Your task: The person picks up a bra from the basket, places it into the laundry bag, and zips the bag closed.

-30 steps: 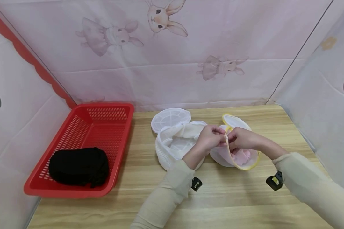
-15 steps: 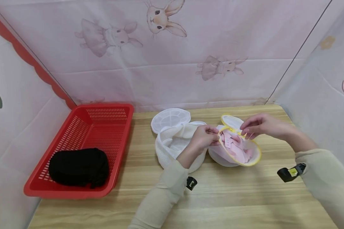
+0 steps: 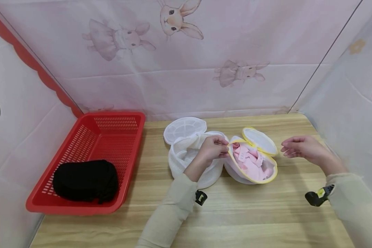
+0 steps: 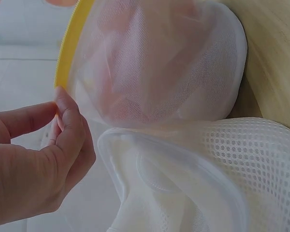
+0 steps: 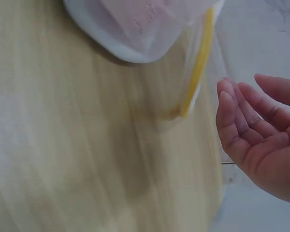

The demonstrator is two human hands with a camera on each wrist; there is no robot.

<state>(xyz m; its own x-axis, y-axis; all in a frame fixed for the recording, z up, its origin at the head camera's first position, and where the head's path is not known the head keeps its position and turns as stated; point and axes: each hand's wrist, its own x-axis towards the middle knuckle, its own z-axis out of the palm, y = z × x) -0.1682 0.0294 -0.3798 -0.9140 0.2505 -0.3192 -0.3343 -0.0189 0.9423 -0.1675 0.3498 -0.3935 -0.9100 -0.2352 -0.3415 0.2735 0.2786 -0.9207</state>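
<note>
A white mesh laundry bag with yellow zipper trim (image 3: 235, 168) stands on the table, its round lid (image 3: 260, 141) folded back toward the right. Inside it lies a pink bra-like garment (image 3: 251, 163) with pale hook strips. My left hand (image 3: 213, 150) pinches the bag's yellow rim (image 4: 71, 43) on its left side between thumb and fingers. To the right of the lid, my right hand (image 3: 305, 150) hovers apart from the bag, fingers loosely bent and holding nothing. A second white mesh bag (image 3: 179, 165) stands against the first, partly behind my left hand, its lid (image 3: 186, 130) laid back.
At the left sits a red plastic basket (image 3: 131, 165) with slotted sides. A black rounded fabric bundle (image 3: 85, 179) lies in its front part. The wood-look table (image 3: 251, 220) ends at a wall hung with a rabbit-print cloth (image 3: 186, 86).
My right hand has come out of the yellow-trimmed bag and moved right, uncovering the pink garment. My left hand, on the rim, has shifted left, and the bag's opening now shows wider.
</note>
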